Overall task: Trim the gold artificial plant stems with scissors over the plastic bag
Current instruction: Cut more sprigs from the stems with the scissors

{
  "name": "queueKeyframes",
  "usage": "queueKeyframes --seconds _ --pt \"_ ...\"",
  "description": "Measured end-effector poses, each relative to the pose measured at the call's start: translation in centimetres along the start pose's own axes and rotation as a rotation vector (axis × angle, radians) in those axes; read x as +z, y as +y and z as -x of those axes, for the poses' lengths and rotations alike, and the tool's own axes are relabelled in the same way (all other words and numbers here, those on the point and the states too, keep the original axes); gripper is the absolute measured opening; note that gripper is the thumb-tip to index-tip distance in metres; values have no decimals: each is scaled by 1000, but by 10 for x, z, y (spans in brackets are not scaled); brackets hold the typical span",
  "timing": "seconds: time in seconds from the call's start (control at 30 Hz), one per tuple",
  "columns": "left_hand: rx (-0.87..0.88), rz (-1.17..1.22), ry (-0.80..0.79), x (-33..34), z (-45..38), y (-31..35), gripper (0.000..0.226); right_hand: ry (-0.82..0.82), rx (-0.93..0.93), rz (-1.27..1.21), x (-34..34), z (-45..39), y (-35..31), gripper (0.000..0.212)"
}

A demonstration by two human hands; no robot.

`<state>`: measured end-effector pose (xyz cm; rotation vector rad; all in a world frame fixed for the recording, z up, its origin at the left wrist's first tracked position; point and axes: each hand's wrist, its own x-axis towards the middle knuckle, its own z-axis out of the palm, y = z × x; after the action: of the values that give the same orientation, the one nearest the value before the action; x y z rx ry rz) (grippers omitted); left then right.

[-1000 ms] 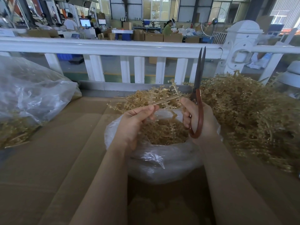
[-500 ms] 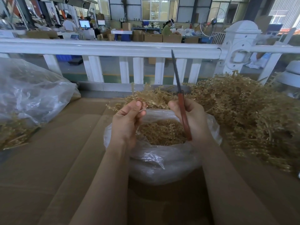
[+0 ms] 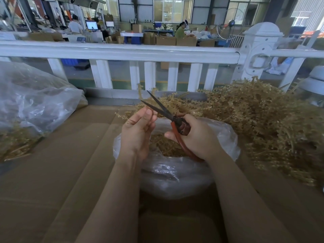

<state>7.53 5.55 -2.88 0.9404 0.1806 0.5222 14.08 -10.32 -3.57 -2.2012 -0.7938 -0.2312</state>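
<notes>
Gold stem (image 3: 140, 92), thin and beaded, pinched in left grip (image 3: 138, 130); right grip (image 3: 196, 137) grasps parted scissors (image 3: 168, 114)

Soft daylight from far windows (image 3: 172, 8), wide-angle bending of edges, slightly blurred foreground.

Two forearms enter from the lower edge, both bare to the frame edge; no sleeves, gloves, rings or watch visible. Left hand (image 3: 138, 133) and right hand (image 3: 198, 137): bare, with short, unpainted fingernails.
</notes>
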Motion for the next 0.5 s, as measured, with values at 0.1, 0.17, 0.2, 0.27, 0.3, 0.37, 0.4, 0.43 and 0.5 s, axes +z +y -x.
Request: queueKeyframes --seconds 0.1,0.17,0.2,0.27,0.3,0.37,0.4,0.43,0.5 --pt "8 -2 17 1 -1 -1 18 -9 -18 34 -1 1 1 62" --pt "18 -21 18 1 -2 -1 32 -1 -35 84 0 1 1 63" --pt "22 -32 12 1 -2 -1 37 6 -41 101 1 1 1 62" --pt "39 -54 -7 1 -2 -2 40 19 -44 108 1 1 1 60" --pt "52 -65 -13 1 -2 -2 40 26 -45 107 1 1 0 61" --pt "85 -93 -14 0 -2 -3 37 36 -43 100 1 1 1 64" --pt "104 -109 -13 0 -2 -4 33 36 -40 95 1 1 1 66" --pt "123 -125 -12 0 -3 -4 29 34 -37 93 2 1 2 67" --pt "157 -153 -10 -1 -4 -6 25 27 -31 105 3 1 3 67"
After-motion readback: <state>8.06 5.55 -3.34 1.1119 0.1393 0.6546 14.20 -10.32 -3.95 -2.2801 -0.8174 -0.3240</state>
